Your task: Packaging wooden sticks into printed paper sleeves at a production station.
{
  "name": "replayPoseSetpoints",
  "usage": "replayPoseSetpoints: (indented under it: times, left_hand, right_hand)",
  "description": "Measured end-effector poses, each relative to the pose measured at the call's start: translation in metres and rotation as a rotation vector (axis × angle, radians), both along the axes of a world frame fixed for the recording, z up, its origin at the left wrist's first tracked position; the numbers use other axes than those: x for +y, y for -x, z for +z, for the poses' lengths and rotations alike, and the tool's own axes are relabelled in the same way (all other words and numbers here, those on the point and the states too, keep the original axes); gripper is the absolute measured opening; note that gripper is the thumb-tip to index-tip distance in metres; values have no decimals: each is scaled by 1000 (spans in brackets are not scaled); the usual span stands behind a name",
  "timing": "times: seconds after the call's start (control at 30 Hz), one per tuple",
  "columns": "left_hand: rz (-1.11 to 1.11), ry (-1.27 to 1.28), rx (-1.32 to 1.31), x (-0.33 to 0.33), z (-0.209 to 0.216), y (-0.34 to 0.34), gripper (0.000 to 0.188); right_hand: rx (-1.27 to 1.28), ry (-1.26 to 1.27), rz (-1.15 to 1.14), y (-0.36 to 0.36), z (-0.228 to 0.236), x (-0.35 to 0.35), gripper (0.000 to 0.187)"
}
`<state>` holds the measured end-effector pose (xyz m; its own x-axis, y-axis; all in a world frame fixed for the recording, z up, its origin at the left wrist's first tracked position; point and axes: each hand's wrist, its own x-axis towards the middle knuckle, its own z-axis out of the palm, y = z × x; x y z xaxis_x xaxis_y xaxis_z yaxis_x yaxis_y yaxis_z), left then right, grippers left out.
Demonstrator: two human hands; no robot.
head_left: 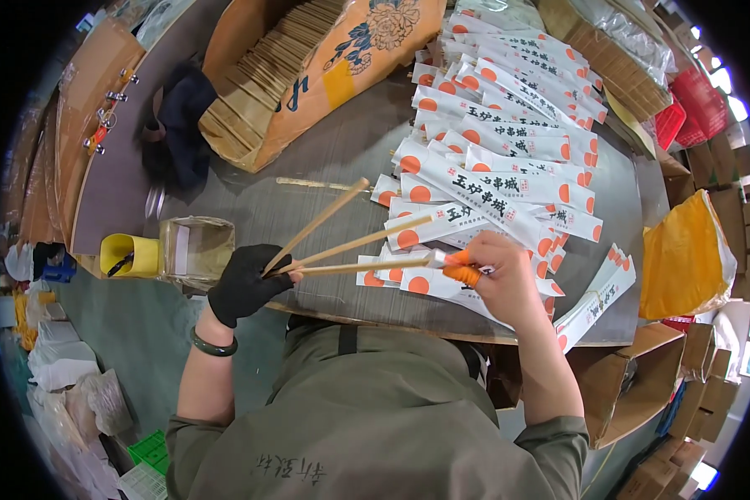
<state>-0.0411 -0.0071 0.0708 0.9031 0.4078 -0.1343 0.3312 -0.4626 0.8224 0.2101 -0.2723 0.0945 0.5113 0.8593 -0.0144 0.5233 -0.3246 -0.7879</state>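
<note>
My left hand [246, 285], in a black fingerless glove, is closed round the lower ends of wooden chopsticks [342, 237], which fan out to the upper right. My right hand [505, 272] has orange finger covers on its fingertips and pinches the end of a white paper chopstick sleeve [436, 258]. The lowest chopstick's tip meets that sleeve end; whether it is inside I cannot tell. Behind and beside my right hand lies a long heap of white sleeves with orange dots [508, 142], chopstick ends poking from some.
A brown bag [333, 75] of loose chopsticks lies at the far left, beside dark cloth [179, 125]. A clear box [196, 250] and yellow cup [131, 256] sit at the table's left edge. One chopstick [321, 184] lies loose. Cardboard boxes [633, 383] stand at right.
</note>
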Motion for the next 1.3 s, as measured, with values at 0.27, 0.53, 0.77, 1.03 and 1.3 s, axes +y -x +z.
replayPoseSetpoints:
  times: [0.27, 0.53, 0.77, 1.03, 1.3]
  left_hand:
    - [283, 625, -473, -70, -19, -94, 51]
    - [573, 771, -236, -14, -62, -55, 32]
    - [511, 696, -262, -40, -49, -38, 27]
    - [370, 519, -159, -48, -33, -17, 10]
    - [173, 318, -121, -32, -16, -7, 11]
  right_hand:
    - [-641, -142, 381, 45, 5, 69, 27]
    - [-576, 27, 282, 21, -43, -11, 35]
    - [-601, -126, 177, 43, -68, -20, 25]
    - [-189, -119, -113, 37, -61, -15, 14]
    - [443, -146, -270, 5, -10, 1, 16]
